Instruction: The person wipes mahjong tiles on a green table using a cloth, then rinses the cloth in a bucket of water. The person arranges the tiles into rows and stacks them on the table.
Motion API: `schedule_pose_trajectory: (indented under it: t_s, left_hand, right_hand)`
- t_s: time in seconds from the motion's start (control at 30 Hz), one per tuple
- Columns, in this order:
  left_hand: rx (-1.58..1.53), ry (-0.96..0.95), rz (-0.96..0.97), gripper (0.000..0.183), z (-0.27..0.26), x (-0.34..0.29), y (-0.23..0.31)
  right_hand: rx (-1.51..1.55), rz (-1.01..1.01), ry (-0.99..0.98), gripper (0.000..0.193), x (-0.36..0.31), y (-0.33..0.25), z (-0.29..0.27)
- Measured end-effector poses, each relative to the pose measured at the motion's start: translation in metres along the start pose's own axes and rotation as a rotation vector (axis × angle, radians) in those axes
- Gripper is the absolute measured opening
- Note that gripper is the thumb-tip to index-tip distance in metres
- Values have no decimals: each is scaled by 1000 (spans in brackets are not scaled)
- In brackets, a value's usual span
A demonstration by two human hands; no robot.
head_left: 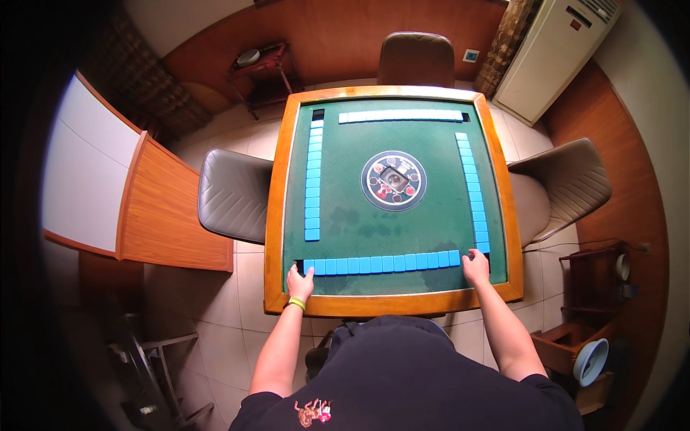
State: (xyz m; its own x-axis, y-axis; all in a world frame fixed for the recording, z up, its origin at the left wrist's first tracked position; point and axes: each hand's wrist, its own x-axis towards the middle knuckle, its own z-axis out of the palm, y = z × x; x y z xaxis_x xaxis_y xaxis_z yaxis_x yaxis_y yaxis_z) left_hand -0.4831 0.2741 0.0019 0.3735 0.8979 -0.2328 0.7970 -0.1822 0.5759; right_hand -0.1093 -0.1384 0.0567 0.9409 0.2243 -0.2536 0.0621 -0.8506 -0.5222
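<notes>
A square table (277, 208) with a wooden rim and green top fills the middle, seen from above. At its near edge is a person in a dark shirt (410, 373). A cabinet (172, 208) stands to the left, and a tall white air conditioner (550, 61) at the far right. Padded chairs stand at the far side (417, 61), left (233, 194) and right (575, 179).

On the green top, four rows of tiles, mostly blue, line the sides: near (382, 264), left (313, 183), right (472, 190) and far (400, 116). A round patterned disc (393, 180) sits between them.

The left hand (300, 282) is at the near row's left end, thumb and forefinger spread. The right hand (475, 268), fingers bent, is just beyond its right end; its grip cannot be told. A yellow-green band (297, 302) circles the left wrist.
</notes>
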Motion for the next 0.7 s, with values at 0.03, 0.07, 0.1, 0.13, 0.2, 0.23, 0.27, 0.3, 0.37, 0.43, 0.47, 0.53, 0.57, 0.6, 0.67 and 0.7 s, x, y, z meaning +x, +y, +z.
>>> schedule_pose_trajectory:
  t_s: [0.03, 0.07, 0.1, 0.13, 0.2, 0.23, 0.27, 0.3, 0.37, 0.43, 0.47, 0.53, 0.57, 0.6, 0.67, 0.7]
  left_hand:
    - [-4, 2, -21, 75, -1, 2, -2]
    - [1, 9, -41, 74, -1, 3, -7]
    - [7, 17, -60, 74, -2, 4, -12]
    - [6, 19, -75, 73, -1, 4, -7]
    - [-4, -18, -107, 74, -2, 1, 0]
    - [-6, -33, -126, 74, -7, -1, 5]
    - [-24, -24, -130, 74, -9, -1, -3]
    - [-40, -14, -135, 75, -13, 1, -11]
    - [-55, -20, -137, 75, -12, 1, -9]
    - [-43, -29, -147, 75, -12, -2, 2]
    - [-59, -23, -140, 75, -12, -3, 7]
    - [-34, -3, -146, 75, -15, -5, 2]
    - [-24, 2, -140, 75, -16, -2, 3]
    - [-18, 2, -144, 75, -16, -3, 4]
    - [-12, 0, -143, 75, -14, -3, 15]
    - [-22, -3, -143, 75, -15, -5, 16]
  right_hand:
    - [8, -14, -12, 44, 2, -4, 2]
    - [15, -30, -26, 44, 4, -7, 3]
    - [23, -47, -39, 44, 5, -11, 4]
    - [24, -41, -59, 44, 7, -13, 2]
    - [17, -30, -92, 44, 9, -13, 2]
    - [15, -26, -114, 45, 9, -15, 3]
    - [-26, -34, -165, 44, 6, -23, 1]
    - [-51, -110, -145, 44, 5, -33, 3]
    - [-112, -242, -74, 43, 8, -46, 3]
    - [-149, -409, -118, 42, 19, -66, 12]
    - [-180, -494, -149, 42, 29, -75, 23]
    - [-214, -623, -329, 51, 38, -114, 41]
    - [-269, -695, -372, 59, 46, -127, 55]
    - [-310, -736, -422, 64, 49, -146, 62]
    - [-383, -729, -463, 70, 63, -172, 81]
    - [-436, -710, -474, 73, 68, -182, 88]
